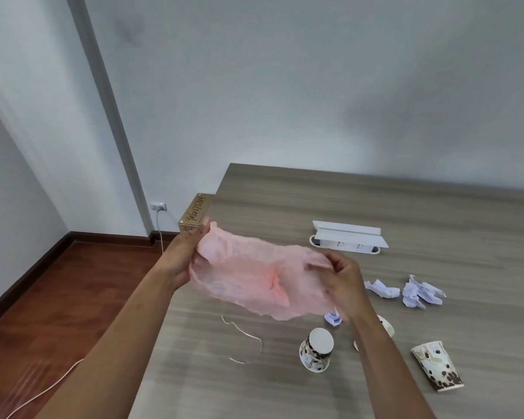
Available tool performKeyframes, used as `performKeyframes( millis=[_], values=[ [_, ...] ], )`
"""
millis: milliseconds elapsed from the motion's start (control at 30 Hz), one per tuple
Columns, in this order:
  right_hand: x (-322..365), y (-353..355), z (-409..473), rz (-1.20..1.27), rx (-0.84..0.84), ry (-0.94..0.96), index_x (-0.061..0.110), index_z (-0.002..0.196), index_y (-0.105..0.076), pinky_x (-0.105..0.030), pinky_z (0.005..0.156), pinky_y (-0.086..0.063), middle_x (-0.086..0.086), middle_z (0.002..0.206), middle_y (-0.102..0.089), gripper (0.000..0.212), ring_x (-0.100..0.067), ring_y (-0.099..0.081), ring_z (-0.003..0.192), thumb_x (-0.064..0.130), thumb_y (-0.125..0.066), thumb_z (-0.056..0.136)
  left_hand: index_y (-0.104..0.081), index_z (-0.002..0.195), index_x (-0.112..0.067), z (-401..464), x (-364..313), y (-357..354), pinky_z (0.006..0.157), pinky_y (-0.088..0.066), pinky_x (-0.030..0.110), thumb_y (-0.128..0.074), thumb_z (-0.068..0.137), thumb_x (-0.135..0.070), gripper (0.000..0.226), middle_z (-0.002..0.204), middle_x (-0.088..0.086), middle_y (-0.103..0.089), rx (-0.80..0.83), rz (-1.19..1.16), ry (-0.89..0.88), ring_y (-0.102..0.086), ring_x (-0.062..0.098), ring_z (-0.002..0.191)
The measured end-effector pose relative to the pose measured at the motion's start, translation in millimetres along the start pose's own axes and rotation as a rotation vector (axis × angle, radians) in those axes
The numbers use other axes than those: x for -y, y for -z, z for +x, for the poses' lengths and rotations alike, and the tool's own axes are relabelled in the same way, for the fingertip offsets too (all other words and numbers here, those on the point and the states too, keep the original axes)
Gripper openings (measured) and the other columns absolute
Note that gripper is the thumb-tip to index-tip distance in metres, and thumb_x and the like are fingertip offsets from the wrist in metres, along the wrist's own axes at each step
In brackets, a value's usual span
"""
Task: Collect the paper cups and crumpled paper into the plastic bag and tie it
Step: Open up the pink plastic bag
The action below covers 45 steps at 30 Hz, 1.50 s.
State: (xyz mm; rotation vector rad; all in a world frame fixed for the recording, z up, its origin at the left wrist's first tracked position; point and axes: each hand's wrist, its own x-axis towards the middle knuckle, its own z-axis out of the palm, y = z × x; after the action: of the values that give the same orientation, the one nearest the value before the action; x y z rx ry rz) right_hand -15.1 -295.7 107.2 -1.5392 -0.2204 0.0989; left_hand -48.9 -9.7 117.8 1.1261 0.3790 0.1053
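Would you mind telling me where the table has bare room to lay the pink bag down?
The table is bare along its far edge behind the white holder, and near the front left beside the string. It is crowded on the right, among the crumpled paper and paper cups.

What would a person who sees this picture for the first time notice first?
First the pink plastic bag, stretched in the air between the left hand and the right hand above the wooden table. Then the patterned paper cups and crumpled paper lying on the table to the right.
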Motion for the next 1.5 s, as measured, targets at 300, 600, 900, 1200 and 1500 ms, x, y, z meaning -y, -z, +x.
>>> performKeyframes(
  millis=[300,600,900,1200,1500],
  values=[
    [2.1,20.6,3.9,0.731,0.140,-0.623,0.013,0.091,-0.069,-0.034,0.079,-0.054,-0.005,0.083,-0.070,0.015,-0.022,-0.065,0.081,0.027,-0.066,0.085,-0.064,0.113,-0.003,-2.1,5.1,7.2,0.054,-0.058,0.030,-0.057,0.097,-0.040,0.041,0.073,0.007,-0.076,-0.158,-0.038,0.128,-0.073,0.022,0.067],
    [-8.6,16.2,1.8,0.660,0.084,-0.660,0.009,0.077,-0.064,-0.029,0.058,-0.053,-0.006,0.063,-0.063,0.013,-0.022,-0.063,0.058,0.021,-0.066,0.080,-0.072,0.111,-0.010,12.3,15.6,20.6,0.093,-0.055,0.046,-0.071,0.087,-0.024,0.028,0.114,0.016,-0.070,-0.031,0.322,0.270,-0.068,0.031,0.102],
    [-4.0,-3.5,20.4,0.531,0.001,-0.698,0.015,0.079,-0.070,-0.034,0.076,-0.050,-0.006,0.076,-0.061,0.033,-0.023,-0.059,0.071,0.032,-0.087,0.057,-0.078,0.086,-0.031,-25.0,-14.1,-56.9,0.079,-0.050,0.022,-0.083,0.073,-0.043,0.019,0.090,-0.018,-0.073,0.302,1.032,-0.528,-0.066,0.001,0.090],
    [-1.1,-3.4,28.1,0.563,0.121,-0.672,0.009,0.115,-0.066,-0.036,0.078,-0.051,-0.012,0.098,-0.065,0.048,-0.026,-0.060,0.083,0.028,-0.081,0.073,-0.073,0.082,-0.021,-16.3,20.1,-82.6,0.063,-0.047,0.014,-0.083,0.072,-0.045,0.028,0.072,-0.014,-0.069,0.376,1.209,-0.599,-0.063,0.002,0.068],
    [6.1,15.5,15.9,0.080,0.335,-0.428,-0.003,0.104,-0.070,-0.030,0.066,-0.044,-0.009,0.086,-0.067,0.052,-0.020,-0.058,0.075,0.011,-0.091,0.059,-0.054,0.078,-0.018,0.4,-4.6,-86.7,0.059,-0.039,0.009,-0.060,0.092,-0.009,0.018,0.075,-0.005,-0.059,-0.032,0.967,-0.582,-0.056,0.015,0.072]
  ],
)
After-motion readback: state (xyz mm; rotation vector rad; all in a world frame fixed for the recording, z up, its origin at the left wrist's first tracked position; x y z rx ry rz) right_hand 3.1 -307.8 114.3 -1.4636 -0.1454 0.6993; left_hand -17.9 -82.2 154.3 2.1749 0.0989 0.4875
